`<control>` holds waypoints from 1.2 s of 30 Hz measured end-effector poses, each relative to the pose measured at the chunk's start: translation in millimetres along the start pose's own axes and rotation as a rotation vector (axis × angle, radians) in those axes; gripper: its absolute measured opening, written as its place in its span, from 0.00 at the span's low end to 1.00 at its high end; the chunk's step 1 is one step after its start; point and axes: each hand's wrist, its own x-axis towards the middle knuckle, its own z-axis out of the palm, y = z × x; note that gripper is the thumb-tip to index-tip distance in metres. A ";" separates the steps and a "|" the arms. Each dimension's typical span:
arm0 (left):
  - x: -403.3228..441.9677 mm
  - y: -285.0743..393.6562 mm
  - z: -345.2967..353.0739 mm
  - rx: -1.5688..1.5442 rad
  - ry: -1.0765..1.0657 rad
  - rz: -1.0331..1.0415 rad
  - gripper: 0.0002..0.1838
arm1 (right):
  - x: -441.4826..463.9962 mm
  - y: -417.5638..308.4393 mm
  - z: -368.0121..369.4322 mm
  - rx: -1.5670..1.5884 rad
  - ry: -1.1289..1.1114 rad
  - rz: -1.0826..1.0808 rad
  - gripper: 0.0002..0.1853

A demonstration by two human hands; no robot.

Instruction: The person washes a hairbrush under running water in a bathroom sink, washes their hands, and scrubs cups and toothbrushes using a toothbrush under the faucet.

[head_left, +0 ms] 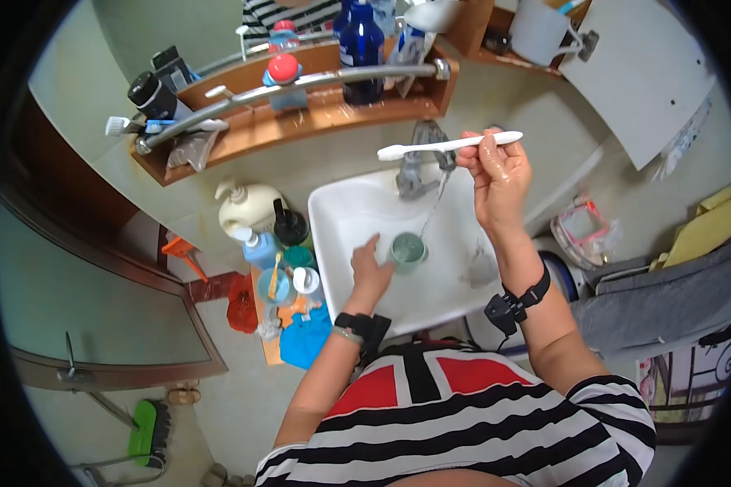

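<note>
A: ok where's the white toothbrush (430, 148)?
B: Up over the sink (414, 307)'s far edge, across the tap (417, 172) from this angle, head pointing left. Right hand (502, 183) has the handle pinched between thumb and fingers.
A: What's it all sitting around?
B: White basin, bathroom setup. Wooden shelf (304, 122) with a rail on the wall past the far edge, pump bottle (258, 213) and other toiletries crowding just outside the left edge.
A: Any room to move?
B: Yeah, a stretch of bare basin between the green cup (408, 250) and the near edge. Water's running down by the cup.
A: And the left hand (371, 269)?
B: Down in the basin left of the cup, fingers loosely spread, pointer stretched toward the far edge. Can't tell if it's touching the cup.
</note>
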 end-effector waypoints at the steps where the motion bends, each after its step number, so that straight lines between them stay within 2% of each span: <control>1: 4.5 13.8 -10.0 -0.131 0.038 -0.022 0.31 | -2.5 1.3 -8.4 0.093 0.054 0.084 0.07; 4: 17.4 59.2 -37.6 -0.434 0.091 -0.065 0.26 | -14.0 5.7 -27.9 0.174 0.118 0.204 0.08; 7: 28.5 110.4 -65.1 -0.588 -0.050 -0.083 0.28 | -23.6 10.7 -44.0 0.246 0.172 0.320 0.07; 11: 35.8 147.4 -69.1 -0.774 -0.114 -0.037 0.26 | -34.8 15.9 -53.1 0.244 0.228 0.408 0.07; 17: 40.9 161.6 -52.0 -1.003 -0.124 -0.113 0.19 | -47.1 28.0 -62.0 0.241 0.221 0.448 0.08; 19: 40.7 160.9 -47.8 -1.063 -0.104 -0.223 0.17 | -51.0 29.3 -63.3 0.247 0.233 0.464 0.09; 24: 42.8 141.0 -34.9 -0.980 -0.045 -0.260 0.17 | -57.3 28.4 -72.7 0.294 0.232 0.575 0.11; 26: 45.3 131.9 -32.2 -0.961 -0.026 -0.282 0.17 | -55.6 37.4 -84.0 0.321 0.205 0.690 0.12; 27: 47.2 126.8 -31.0 -0.942 -0.016 -0.299 0.17 | -54.8 42.4 -88.3 0.321 0.207 0.695 0.12; 29: 49.4 122.6 -29.6 -0.919 -0.002 -0.317 0.17 | -54.0 53.6 -94.7 0.089 0.206 0.696 0.12; 32: 51.4 123.5 -26.1 -0.985 -0.034 -0.356 0.16 | -55.2 66.8 -98.9 0.121 0.231 0.684 0.12; 34: 51.0 125.7 -22.3 -1.139 -0.078 -0.416 0.15 | -56.5 70.4 -97.6 0.104 0.238 0.666 0.12; 36: 49.8 128.9 -19.0 -1.133 -0.082 -0.406 0.14 | -59.0 72.6 -96.5 0.087 0.246 0.652 0.12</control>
